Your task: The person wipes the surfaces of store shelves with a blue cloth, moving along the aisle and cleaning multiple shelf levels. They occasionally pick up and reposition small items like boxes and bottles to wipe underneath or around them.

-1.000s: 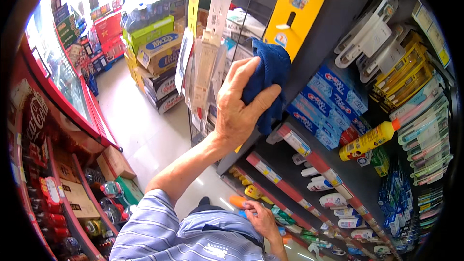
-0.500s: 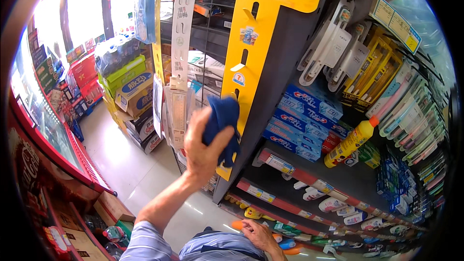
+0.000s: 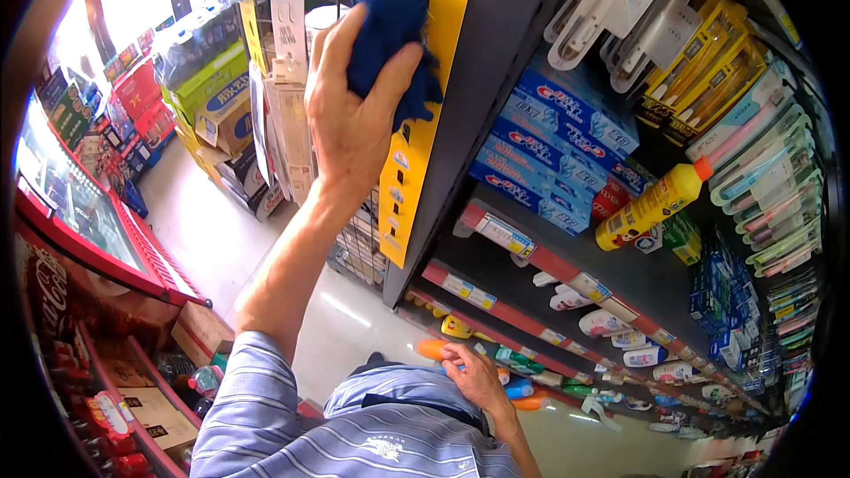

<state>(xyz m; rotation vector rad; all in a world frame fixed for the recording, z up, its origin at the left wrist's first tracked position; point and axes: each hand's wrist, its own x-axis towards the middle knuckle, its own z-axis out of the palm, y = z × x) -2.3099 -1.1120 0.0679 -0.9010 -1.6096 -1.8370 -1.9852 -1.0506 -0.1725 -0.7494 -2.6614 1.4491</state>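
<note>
At left a red drinks cooler [image 3: 80, 239] borders the pale tiled aisle floor [image 3: 204, 230], the left hand [image 3: 354, 115] grips a dark blue cloth [image 3: 390, 35] with fingers curled, pressed against the yellow shelf-end panel [image 3: 425, 124], while the right hand [image 3: 478, 379], loosely curled, rests at a low shelf [image 3: 531, 327].

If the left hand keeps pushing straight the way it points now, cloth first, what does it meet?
Most likely the yellow end panel of the shelf unit: the left hand presses the dark blue cloth up against it, apparently already touching, though depth is hard to judge here.
</note>
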